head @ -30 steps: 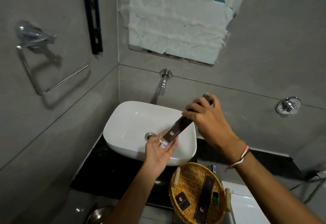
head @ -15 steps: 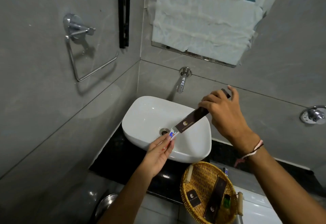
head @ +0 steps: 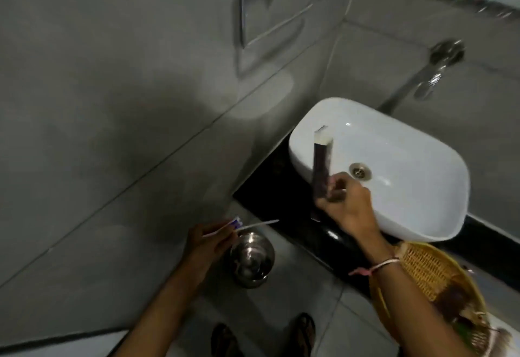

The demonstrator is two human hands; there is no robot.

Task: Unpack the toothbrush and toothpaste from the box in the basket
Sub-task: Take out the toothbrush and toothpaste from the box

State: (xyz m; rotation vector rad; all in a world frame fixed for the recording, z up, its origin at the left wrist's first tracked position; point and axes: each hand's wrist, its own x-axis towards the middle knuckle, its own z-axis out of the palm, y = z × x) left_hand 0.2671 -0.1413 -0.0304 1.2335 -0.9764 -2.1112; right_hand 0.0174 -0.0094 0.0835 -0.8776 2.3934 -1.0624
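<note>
Head view, right hand [head: 347, 204] fingers gripping box [head: 321, 168] over sink [head: 422, 210], left hand [head: 206, 242] fingers pinching toothbrush [head: 253, 225], toothpaste [head: 235, 222], above steel bin [head: 251, 258]

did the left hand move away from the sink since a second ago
Yes. The left hand, holding the toothbrush, has left the sink and is now over the steel bin.

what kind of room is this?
Most likely a bathroom, perhaps a hotel's: a white countertop basin with a wall tap, grey tiled walls, and a wicker basket of boxed toiletries.
</note>
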